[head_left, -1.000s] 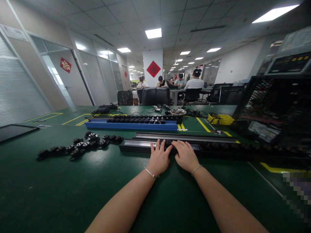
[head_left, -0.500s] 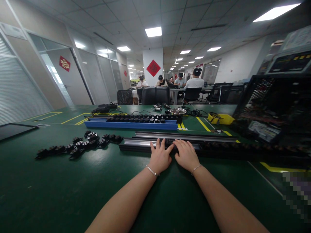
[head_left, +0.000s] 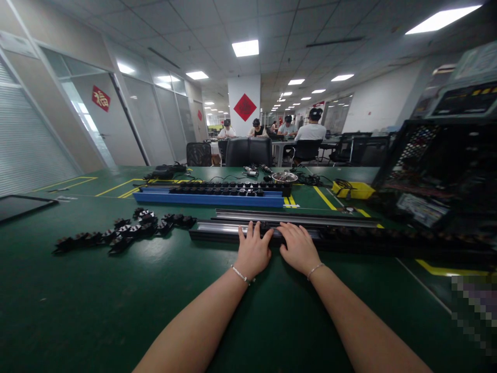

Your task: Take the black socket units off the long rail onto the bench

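Note:
A long black rail [head_left: 217, 238] with a shiny metal inner channel lies crosswise in front of me. My left hand [head_left: 253, 249] rests over it, fingers spread on the channel and thumb pointing right. Beside it, my right hand [head_left: 300, 248] bends its fingers over the rail, around a small black part [head_left: 275, 233] in the channel between the hands. The part's exact kind is hidden by my fingers. Further right, a row of dark parts [head_left: 368, 234] sits along the same rail. To the left lie several loose black parts [head_left: 147, 217] with glossy faces.
Behind is a second rail [head_left: 298, 217], then a blue rail [head_left: 209, 199] carrying black parts. Further back stand a metal dish [head_left: 284, 177] and a yellow box [head_left: 352, 190] with cables. An open computer case [head_left: 435, 171] borders the right side. People sit in the background.
My left hand has shifted slightly left, its thumb drawing back and widening the gap between the hands. My right hand stays nearly in place. The black part between them shows more.

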`<state>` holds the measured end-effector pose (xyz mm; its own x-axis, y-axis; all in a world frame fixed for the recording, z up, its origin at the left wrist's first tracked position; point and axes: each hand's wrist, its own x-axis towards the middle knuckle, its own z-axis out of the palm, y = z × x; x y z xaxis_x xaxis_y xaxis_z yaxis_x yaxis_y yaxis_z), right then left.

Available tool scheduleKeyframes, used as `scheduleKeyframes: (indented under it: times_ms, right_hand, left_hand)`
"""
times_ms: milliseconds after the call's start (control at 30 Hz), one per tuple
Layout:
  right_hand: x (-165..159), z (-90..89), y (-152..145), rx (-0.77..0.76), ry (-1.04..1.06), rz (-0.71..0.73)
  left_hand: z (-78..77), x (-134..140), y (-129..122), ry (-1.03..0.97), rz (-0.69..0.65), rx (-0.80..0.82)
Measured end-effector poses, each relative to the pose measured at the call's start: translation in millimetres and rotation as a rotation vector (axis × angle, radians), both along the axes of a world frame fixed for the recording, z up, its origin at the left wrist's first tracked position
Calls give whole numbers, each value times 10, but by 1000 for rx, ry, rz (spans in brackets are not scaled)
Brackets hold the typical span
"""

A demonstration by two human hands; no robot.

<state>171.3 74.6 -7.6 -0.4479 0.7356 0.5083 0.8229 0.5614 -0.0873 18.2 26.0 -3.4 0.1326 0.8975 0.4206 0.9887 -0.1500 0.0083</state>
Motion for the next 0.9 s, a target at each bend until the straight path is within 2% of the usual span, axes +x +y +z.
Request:
scheduleKeyframes:
  times_ms: [267,900]
  right_hand:
    - [-3,15,-9,-10,-6,-3]
    - [-2,15,-3,3,-12,4]
  left_hand:
    - [33,0,-3,-28,58,-24]
    - [55,-81,-16,-39,96,-3]
